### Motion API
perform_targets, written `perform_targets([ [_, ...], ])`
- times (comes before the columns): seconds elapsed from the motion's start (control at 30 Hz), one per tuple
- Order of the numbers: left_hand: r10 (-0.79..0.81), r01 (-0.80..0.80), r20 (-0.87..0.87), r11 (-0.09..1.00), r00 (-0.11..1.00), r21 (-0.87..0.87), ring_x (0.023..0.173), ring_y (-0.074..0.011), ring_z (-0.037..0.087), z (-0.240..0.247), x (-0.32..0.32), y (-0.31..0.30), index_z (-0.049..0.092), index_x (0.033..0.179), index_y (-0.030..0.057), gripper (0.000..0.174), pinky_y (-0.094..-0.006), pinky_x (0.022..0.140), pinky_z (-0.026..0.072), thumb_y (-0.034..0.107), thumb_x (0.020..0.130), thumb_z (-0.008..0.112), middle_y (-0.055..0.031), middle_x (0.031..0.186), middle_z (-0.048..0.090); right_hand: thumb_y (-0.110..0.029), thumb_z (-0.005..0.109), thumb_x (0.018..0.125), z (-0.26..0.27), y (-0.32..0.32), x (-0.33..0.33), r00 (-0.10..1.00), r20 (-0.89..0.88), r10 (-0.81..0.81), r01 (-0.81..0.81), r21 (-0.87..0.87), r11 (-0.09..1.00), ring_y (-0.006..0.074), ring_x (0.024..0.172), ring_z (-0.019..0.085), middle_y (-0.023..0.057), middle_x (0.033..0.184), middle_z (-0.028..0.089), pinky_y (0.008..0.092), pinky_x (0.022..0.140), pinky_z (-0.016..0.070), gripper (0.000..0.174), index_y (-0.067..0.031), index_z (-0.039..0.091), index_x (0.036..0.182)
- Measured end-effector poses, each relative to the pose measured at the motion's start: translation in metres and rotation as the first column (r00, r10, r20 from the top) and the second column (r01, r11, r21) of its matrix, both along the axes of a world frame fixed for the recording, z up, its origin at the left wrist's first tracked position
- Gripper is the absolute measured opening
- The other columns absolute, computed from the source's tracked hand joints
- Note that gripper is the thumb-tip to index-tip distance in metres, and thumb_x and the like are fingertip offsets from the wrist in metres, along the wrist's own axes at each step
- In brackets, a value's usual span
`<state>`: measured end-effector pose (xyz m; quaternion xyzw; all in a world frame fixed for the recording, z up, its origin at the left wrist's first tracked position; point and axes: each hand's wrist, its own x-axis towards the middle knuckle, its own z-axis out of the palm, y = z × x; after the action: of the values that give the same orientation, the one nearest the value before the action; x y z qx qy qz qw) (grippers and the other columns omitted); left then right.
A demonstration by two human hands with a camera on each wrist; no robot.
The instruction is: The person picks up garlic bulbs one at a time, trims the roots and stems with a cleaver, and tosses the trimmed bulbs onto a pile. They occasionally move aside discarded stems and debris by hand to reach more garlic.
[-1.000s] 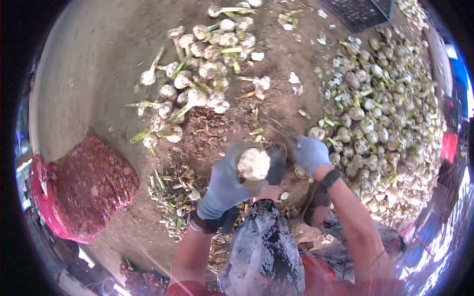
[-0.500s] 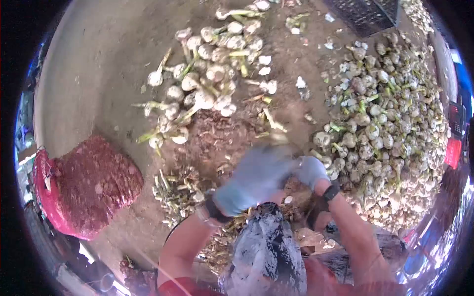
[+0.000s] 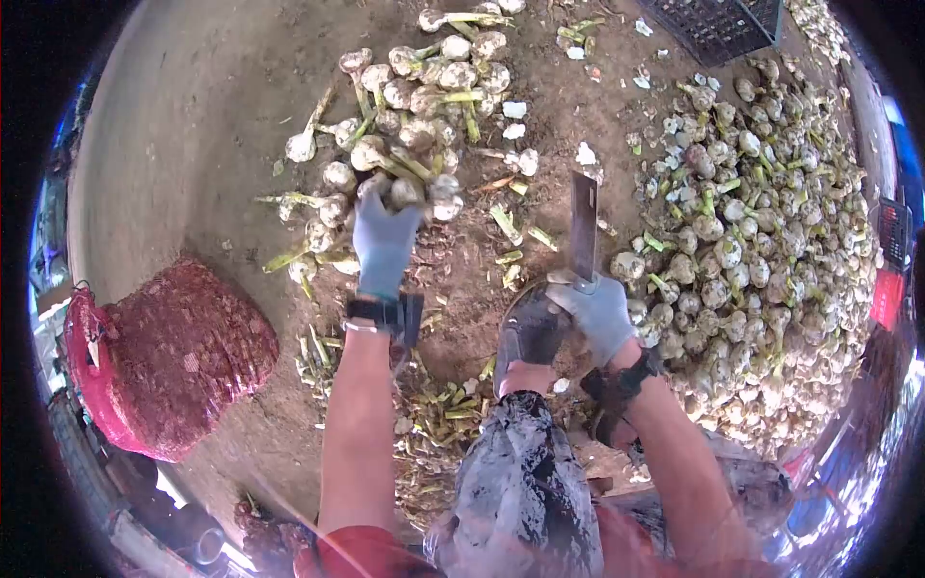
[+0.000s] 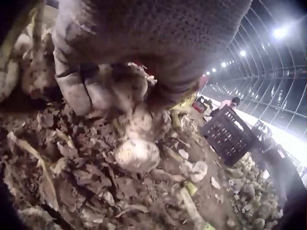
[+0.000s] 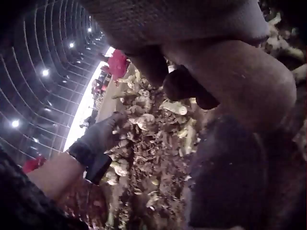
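My gloved left hand [image 3: 387, 236] reaches into the near edge of a pile of stemmed garlic [image 3: 421, 130]. In the left wrist view its fingers [image 4: 74, 91] curl around a garlic bulb [image 4: 129, 88], partly hidden by the glove. A pale bulb [image 4: 138, 155] lies just below that one. In my gloved right hand [image 3: 599, 313] I grip a knife with a broad, flat blade [image 3: 584, 223] pointing away from me. The knife's dark handle [image 5: 189, 91] shows beneath the right glove. That hand is beside a dark shoe [image 3: 535, 332].
On the right lies a large heap of trimmed garlic bulbs [image 3: 747, 260]. A black crate [image 3: 718, 24] stands at the far right. Cut stems [image 3: 448, 409] and dry peel litter the ground between the hands and my body. At left sits a full red mesh sack [image 3: 183, 356].
My left hand has moved from beside the right hand out to the stemmed pile. The bulb it held a second ago is gone from it. The knife now points straight ahead.
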<state>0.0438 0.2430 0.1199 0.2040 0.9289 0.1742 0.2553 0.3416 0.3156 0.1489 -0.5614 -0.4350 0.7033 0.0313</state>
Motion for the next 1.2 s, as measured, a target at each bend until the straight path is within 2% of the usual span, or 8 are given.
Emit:
perform_targets([
  [0.2, 0.066, -0.361, 0.741, 0.900, 0.668, 0.245, 0.110, -0.0217, 0.061, 0.066, 0.077, -0.022, 0.047, 0.137, -0.0029, 0.073, -0.0310, 0.095, 0.0510, 0.021, 0.077, 0.082, -0.0166, 0.130, 0.057, -0.011, 0.071, 0.085, 0.021, -0.001, -0.057, 0.946, -0.230, -0.229, 0.180, -0.216, 0.960, 0.0102, 0.074, 0.064, 0.0045, 0.096, 0.069, 0.0268, 0.064, 0.0548, 0.037, 0.0022, 0.063, 0.119],
  [0.47, -0.288, -0.119, 0.572, 0.813, 0.768, 0.570, 0.120, -0.0174, 0.053, 0.035, 0.098, -0.044, 0.033, 0.146, -0.0015, 0.088, -0.0316, 0.104, 0.0442, 0.017, 0.076, 0.082, -0.0131, 0.137, 0.050, -0.016, 0.072, 0.087, 0.037, -0.002, -0.053, 0.994, -0.103, 0.033, -0.045, -0.115, 0.992, 0.0134, 0.076, 0.066, 0.0052, 0.094, 0.069, 0.0314, 0.065, 0.0546, 0.037, -0.0023, 0.064, 0.120],
  [0.63, -0.249, -0.323, 0.756, 0.791, 0.605, 0.519, 0.108, -0.0138, 0.057, 0.064, 0.105, -0.051, 0.036, 0.146, -0.0004, 0.078, -0.0286, 0.090, 0.0514, 0.020, 0.083, 0.078, -0.0089, 0.122, 0.059, -0.019, 0.063, 0.078, 0.064, -0.006, -0.050, 0.541, 0.600, 0.589, -0.809, 0.563, 0.171, 0.0301, 0.075, 0.066, 0.0088, 0.082, 0.065, 0.0431, 0.066, 0.0536, 0.021, -0.0138, 0.066, 0.098],
  [0.8, -0.229, -0.635, 0.881, 0.621, 0.413, 0.459, 0.104, -0.0143, 0.060, 0.044, 0.113, -0.072, 0.029, 0.148, 0.0027, 0.081, -0.0302, 0.088, 0.0544, 0.012, 0.082, 0.077, -0.0106, 0.121, 0.058, -0.014, 0.060, 0.082, 0.061, -0.008, -0.047, 0.612, 0.581, 0.536, -0.753, 0.636, 0.171, 0.0322, 0.076, 0.065, 0.0093, 0.086, 0.064, 0.0444, 0.068, 0.0508, 0.024, -0.0126, 0.064, 0.105],
  [1.0, -0.447, 0.233, 0.305, 0.808, 0.841, 0.541, 0.100, -0.0187, 0.064, 0.026, 0.100, -0.085, 0.028, 0.149, 0.0032, 0.086, -0.0348, 0.089, 0.0561, 0.008, 0.079, 0.079, -0.0091, 0.111, 0.062, -0.018, 0.064, 0.076, 0.056, -0.009, -0.044, 0.652, 0.584, 0.484, -0.700, 0.709, 0.089, 0.0257, 0.073, 0.064, 0.0038, 0.077, 0.059, 0.0402, 0.065, 0.0492, 0.021, -0.0153, 0.062, 0.096],
  [1.1, -0.307, -0.692, 0.899, 0.574, 0.313, 0.437, 0.098, -0.0191, 0.065, 0.044, 0.103, -0.068, 0.034, 0.145, 0.0025, 0.082, -0.0342, 0.088, 0.0560, 0.011, 0.078, 0.081, -0.0108, 0.113, 0.064, -0.017, 0.063, 0.078, 0.041, -0.005, -0.040, 0.620, 0.578, 0.531, -0.739, 0.658, 0.147, 0.0289, 0.075, 0.066, 0.0068, 0.080, 0.064, 0.0426, 0.066, 0.0514, 0.021, -0.0152, 0.065, 0.099],
  [1.17, -0.449, 0.223, 0.385, 0.833, 0.806, 0.506, 0.099, -0.0212, 0.066, 0.081, 0.094, -0.052, 0.042, 0.137, 0.0014, 0.076, -0.0355, 0.090, 0.0553, 0.015, 0.076, 0.084, -0.0126, 0.114, 0.065, -0.018, 0.062, 0.081, 0.026, -0.005, -0.033, 0.620, 0.603, 0.502, -0.784, 0.499, 0.369, 0.0332, 0.079, 0.069, 0.0112, 0.085, 0.070, 0.0445, 0.069, 0.0536, 0.022, -0.0148, 0.069, 0.102],
  [1.2, -0.390, -0.137, 0.578, 0.734, 0.717, 0.666, 0.100, -0.0228, 0.067, 0.078, 0.105, -0.061, 0.048, 0.130, 0.0023, 0.070, -0.0355, 0.092, 0.0543, 0.017, 0.072, 0.086, -0.0130, 0.115, 0.065, -0.024, 0.061, 0.086, 0.023, 0.012, -0.022, 0.564, 0.679, 0.469, -0.805, 0.328, 0.493, 0.0360, 0.084, 0.069, 0.0155, 0.090, 0.071, 0.0448, 0.073, 0.0549, 0.024, -0.0141, 0.071, 0.105],
])
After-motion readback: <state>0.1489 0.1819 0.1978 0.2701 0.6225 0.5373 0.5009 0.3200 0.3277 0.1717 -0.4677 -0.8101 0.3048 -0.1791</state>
